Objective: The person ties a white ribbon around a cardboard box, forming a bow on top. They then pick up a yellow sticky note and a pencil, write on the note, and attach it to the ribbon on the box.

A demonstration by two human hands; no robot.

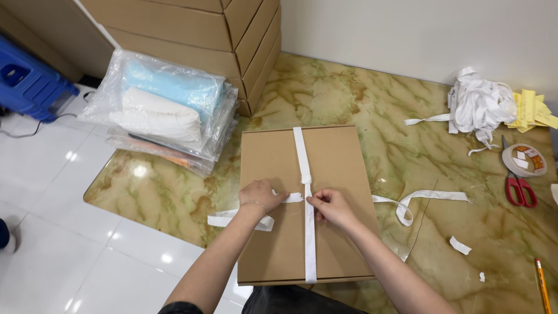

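A flat brown cardboard box (pixel 273 168) lies on a green-and-yellow marbled table (pixel 372 104). A white ribbon (pixel 301 152) runs lengthwise over the box lid and a second strand crosses it. My left hand (pixel 261 195) pinches the ribbon just left of the crossing, a thin bracelet on its wrist. My right hand (pixel 330 206) grips the ribbon right at the crossing point. Loose ends trail off the left side (pixel 228 218) and loop over the table on the right (pixel 421 197).
Plastic-wrapped blue and white fabric bundles (pixel 165 104) lie at the table's left, with stacked cardboard boxes (pixel 221 29) behind. At the right sit a heap of white ribbon (pixel 479 104), yellow paper slips (pixel 532 110), a tape roll (pixel 523 160), red scissors (pixel 519 189), a pencil (pixel 542 285), ribbon scraps (pixel 460 245).
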